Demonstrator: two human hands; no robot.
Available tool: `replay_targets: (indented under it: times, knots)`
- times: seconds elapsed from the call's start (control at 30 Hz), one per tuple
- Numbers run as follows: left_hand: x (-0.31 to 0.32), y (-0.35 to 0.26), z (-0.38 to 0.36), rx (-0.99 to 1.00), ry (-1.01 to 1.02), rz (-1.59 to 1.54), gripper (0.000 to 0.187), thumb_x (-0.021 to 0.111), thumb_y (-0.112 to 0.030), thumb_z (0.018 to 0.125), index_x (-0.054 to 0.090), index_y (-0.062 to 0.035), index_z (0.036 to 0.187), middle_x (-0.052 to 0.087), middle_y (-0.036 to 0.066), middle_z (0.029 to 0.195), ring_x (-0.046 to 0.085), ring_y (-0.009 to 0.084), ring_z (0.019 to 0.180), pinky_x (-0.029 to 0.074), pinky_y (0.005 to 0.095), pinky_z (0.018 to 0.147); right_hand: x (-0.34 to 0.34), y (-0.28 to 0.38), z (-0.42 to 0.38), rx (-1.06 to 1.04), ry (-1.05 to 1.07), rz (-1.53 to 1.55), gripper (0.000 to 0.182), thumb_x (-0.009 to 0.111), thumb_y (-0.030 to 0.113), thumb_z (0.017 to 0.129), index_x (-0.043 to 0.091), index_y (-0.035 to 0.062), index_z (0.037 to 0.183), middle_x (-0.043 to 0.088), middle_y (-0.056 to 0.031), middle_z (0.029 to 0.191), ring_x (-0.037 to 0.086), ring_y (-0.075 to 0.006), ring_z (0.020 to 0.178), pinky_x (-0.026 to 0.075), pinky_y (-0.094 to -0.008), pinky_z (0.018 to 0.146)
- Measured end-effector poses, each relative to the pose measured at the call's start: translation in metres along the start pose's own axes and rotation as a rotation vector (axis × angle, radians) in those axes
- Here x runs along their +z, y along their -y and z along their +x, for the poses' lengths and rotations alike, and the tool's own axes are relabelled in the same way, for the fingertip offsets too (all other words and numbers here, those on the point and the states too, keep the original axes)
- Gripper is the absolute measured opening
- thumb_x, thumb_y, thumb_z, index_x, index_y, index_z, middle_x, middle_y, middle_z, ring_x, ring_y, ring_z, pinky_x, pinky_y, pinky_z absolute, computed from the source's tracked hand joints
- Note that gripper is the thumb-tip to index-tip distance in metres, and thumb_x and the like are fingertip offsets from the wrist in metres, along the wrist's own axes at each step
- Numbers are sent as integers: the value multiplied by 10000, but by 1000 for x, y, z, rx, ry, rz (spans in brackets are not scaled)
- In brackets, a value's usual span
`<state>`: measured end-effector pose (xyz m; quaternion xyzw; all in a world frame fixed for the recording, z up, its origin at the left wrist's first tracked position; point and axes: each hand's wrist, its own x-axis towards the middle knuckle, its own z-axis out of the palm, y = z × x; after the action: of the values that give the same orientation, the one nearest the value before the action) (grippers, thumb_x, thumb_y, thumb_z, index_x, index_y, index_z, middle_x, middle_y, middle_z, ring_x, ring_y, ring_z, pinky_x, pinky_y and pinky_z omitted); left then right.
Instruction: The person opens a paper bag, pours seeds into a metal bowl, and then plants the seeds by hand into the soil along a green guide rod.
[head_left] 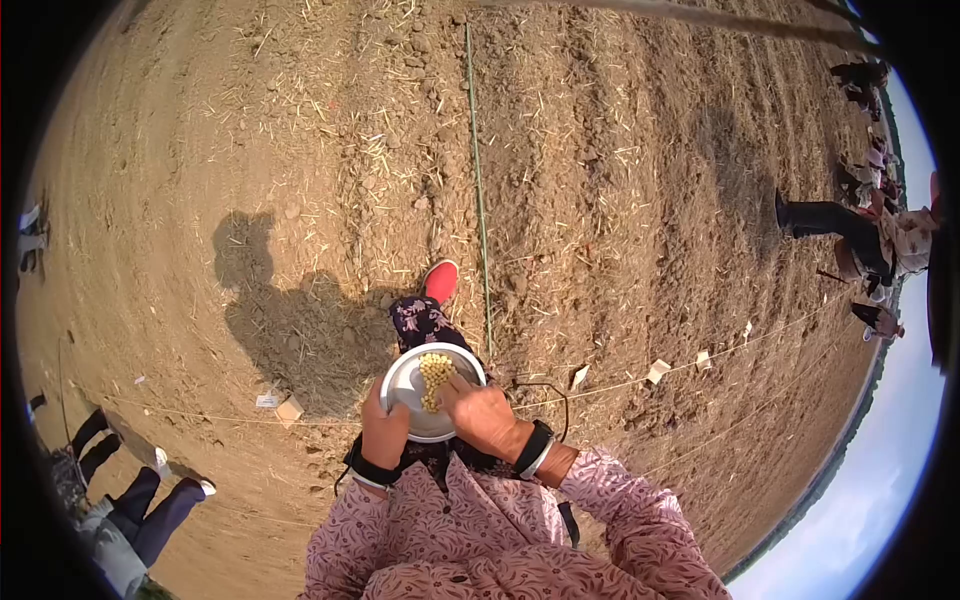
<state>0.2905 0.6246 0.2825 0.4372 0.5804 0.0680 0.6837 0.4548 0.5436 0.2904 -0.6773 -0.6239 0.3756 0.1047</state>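
Note:
A round white bowl [405, 383] with a heap of pale yellow seeds [436, 372] is at the lower middle, in front of my body. My left hand [383, 428] grips its left rim, with the fingers wrapped round the edge. Over the right side of the bowl is my right hand [482, 412], its fingers bent down at the seeds; whatever is between the fingertips is hidden. Both wrists wear black bands. Below the bowl are dark flowered trousers, and one red shoe [441, 281] stands on the soil.
A green line [478, 180] runs up the straw-strewn soil. Across the field stretches a thin string [600, 388], with small paper packets [657, 371] and a brown packet [289, 410] beside it. People stand at the lower left [150, 510] and right [850, 225].

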Motion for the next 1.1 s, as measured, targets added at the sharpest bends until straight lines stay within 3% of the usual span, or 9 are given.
replay_targets:
  times: [0.03, 0.3, 0.6, 0.77, 0.83, 0.87, 0.9, 0.97, 1.1]
  knots:
    - [1, -9, 5, 0, 3, 15, 454, 427, 46, 755, 539, 44, 1195, 628, 113, 1034, 594, 165, 930, 469, 274, 828, -5, -1, 6, 64, 80, 45, 195, 618, 98, 757, 566, 40, 935, 590, -128, 843, 643, -294, 662, 513, -379, 535]
    - [3, -62, 101, 153, 96, 8, 478, 459, 74, 800, 493, 38, 1276, 615, 88, 1126, 572, 146, 1011, 440, 272, 905, -72, -31, 35, 224, -333, 554, 137, 634, 92, 848, 580, 31, 958, 600, -149, 864, 628, -343, 724, 503, -422, 609]
    - [18, -163, 195, 95, -52, -4, 451, 508, 34, 779, 521, 34, 1230, 593, 95, 1156, 586, 180, 1015, 458, 306, 897, -101, -123, 37, 549, -533, 632, 77, 635, 46, 829, 605, 1, 885, 643, -171, 812, 635, -363, 762, 508, -401, 652]
    - [43, -193, 243, 115, -23, 15, 449, 523, 30, 772, 514, 29, 1221, 593, 100, 1141, 609, 196, 986, 496, 323, 867, -80, -162, 48, 675, -565, 717, 73, 636, 62, 833, 627, 3, 875, 650, -181, 806, 647, -352, 734, 515, -394, 649]
    - [54, -193, 269, 177, 22, -76, 459, 538, 24, 777, 492, 30, 1234, 597, 108, 1126, 615, 209, 982, 513, 326, 851, -69, -185, 61, 717, -563, 698, 97, 622, 65, 860, 639, -15, 910, 656, -144, 756, 639, -210, 642, 498, -313, 592]
    - [59, -191, 283, 157, 20, -47, 460, 541, 23, 783, 477, 31, 1239, 594, 111, 1114, 616, 220, 991, 517, 331, 862, -64, -196, 70, 763, -560, 708, 117, 620, 78, 862, 641, -20, 923, 660, -146, 739, 643, -204, 644, 499, -311, 596]
    - [66, -190, 296, 143, 29, -39, 460, 541, 23, 783, 477, 31, 1239, 594, 111, 1114, 616, 220, 991, 517, 331, 862, -58, -208, 81, 781, -559, 713, 117, 620, 78, 862, 641, -20, 923, 660, -146, 739, 643, -204, 644, 499, -311, 596]
    - [80, -188, 320, 142, 29, 0, 454, 548, 11, 794, 472, 32, 1240, 593, 109, 1099, 616, 219, 987, 517, 328, 856, -44, -234, 105, 871, -581, 725, 99, 631, 94, 841, 635, 2, 875, 657, -178, 779, 650, -341, 710, 513, -389, 645]
    - [93, -164, 385, 125, 70, 38, 440, 564, -11, 806, 474, 21, 1236, 587, 107, 1102, 614, 211, 977, 517, 324, 854, 9, -302, 169, 964, -674, 842, 117, 642, 108, 833, 652, 9, 895, 660, -183, 754, 649, -343, 709, 512, -393, 661]
